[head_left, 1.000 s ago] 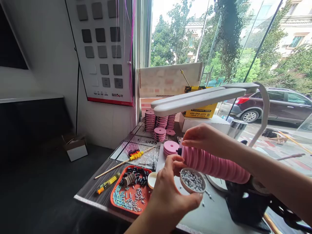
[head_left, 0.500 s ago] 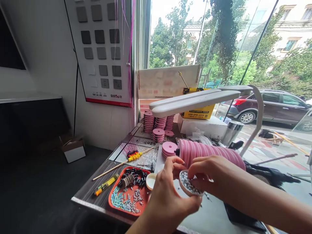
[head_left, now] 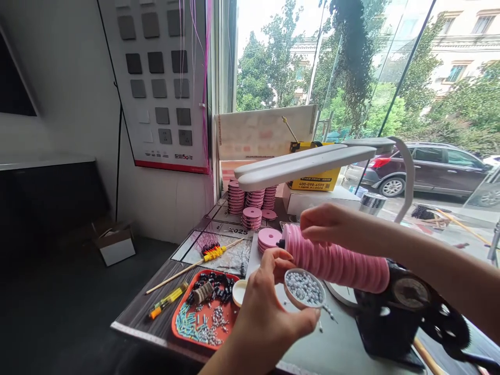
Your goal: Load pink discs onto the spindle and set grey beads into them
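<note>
Fingers, left hand (head_left: 269, 312): clamped on bead dish (head_left: 304, 289).
Fingers, right hand (head_left: 332, 226): pinched together atop pink spool row (head_left: 336, 260).
Progress: row looked full; stacks (head_left: 252, 200) waited beyond.

Lamp arm (head_left: 304, 164) overhangs pink disc roll (head_left: 336, 259); gap between narrow (right hand (head_left: 332, 225) fills it). Bare desk (head_left: 344, 349) front free.

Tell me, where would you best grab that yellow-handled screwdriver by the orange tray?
Grip the yellow-handled screwdriver around its handle, coming from above: it lies flat on the table, clear beside the orange tray, and the thick handle offers more hold than its orange tip.
</note>
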Demonstrator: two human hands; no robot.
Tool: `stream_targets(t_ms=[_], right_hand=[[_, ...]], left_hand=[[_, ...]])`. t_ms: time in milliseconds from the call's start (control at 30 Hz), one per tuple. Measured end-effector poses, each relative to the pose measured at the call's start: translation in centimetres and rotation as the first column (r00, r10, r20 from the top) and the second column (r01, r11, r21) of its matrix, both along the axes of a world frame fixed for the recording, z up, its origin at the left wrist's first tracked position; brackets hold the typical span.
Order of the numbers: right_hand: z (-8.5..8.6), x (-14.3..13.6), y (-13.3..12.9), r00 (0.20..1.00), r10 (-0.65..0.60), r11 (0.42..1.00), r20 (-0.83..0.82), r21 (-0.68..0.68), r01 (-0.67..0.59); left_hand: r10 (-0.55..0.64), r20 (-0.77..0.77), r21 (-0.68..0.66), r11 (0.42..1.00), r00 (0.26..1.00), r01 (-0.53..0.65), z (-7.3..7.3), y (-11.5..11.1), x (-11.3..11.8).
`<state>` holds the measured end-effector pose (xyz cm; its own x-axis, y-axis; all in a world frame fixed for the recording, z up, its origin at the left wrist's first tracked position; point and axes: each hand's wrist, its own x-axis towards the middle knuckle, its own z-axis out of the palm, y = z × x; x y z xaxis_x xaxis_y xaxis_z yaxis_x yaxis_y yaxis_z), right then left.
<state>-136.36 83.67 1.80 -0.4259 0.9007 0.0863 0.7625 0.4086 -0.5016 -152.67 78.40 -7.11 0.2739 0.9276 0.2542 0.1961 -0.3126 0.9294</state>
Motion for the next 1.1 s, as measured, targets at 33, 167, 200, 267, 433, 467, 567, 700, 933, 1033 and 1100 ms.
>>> stream_targets(t_ms=[33,167,200,267,433,467,567,700,933,1033,1100], right_hand=[[0.1,-0.1,0.4,1.000,-0.005,1.000,0.000,-0.030,0.005],[0.4,-0.6,1.1,1.000,-0.017,0.991,0.002,-0.130,0.017],[0.4,-0.7,1.2,1.000,-0.022,0.990,0.001,-0.140,0.022],[0.5,-0.7,1.2,1.000,-0.026,0.988,0.002,-0.151,0.026],[0.4,-0.6,1.1,1.000,-0.019,0.990,0.021,-0.140,0.022],[0.3,-0.7,1.1,0.999,-0.022,0.991,0.031,-0.130,0.025],[0.2,-0.8,1.1,0.995,-0.035,0.997,0.090,-0.072,0.042],[0.1,-1.1,1.3,0.981,-0.053,0.998,0.185,0.031,0.048],[0.8,-1.2,-0.9,0.947,-0.113,0.977,0.300,0.209,0.051],[0.0,-1.5,-2.9,0.934,-0.017,0.994,0.358,0.107,-0.023],[-0.8,-1.9,-3.9,0.915,0.025,0.999,0.402,0.025,-0.039]], left_hand=[[0.001,0.000,0.005,1.000,1.000,-0.001,0.0,0.0,0.0],[0.000,-0.017,-0.009,1.000,1.000,0.000,-0.1,0.1,0.0],[-0.003,-0.019,-0.017,1.000,1.000,0.003,-0.1,0.0,0.0],[-0.004,-0.016,-0.029,1.000,1.000,0.004,-0.1,0.0,0.0],[-0.003,-0.011,-0.020,1.000,1.000,0.003,0.1,0.1,-0.1],[-0.007,-0.011,-0.019,1.000,1.000,0.007,0.1,0.1,-0.1],[-0.012,-0.006,-0.006,1.000,1.000,0.012,0.1,0.2,-0.1],[-0.018,-0.001,0.007,1.000,1.000,0.018,0.0,0.2,0.0],[-0.020,0.013,0.005,1.000,1.000,0.020,0.2,0.0,-0.1],[-0.049,0.034,-0.008,0.999,0.998,0.049,0.2,-0.1,0.0],[-0.059,0.038,0.013,0.998,0.998,0.059,0.1,-0.2,0.1]])
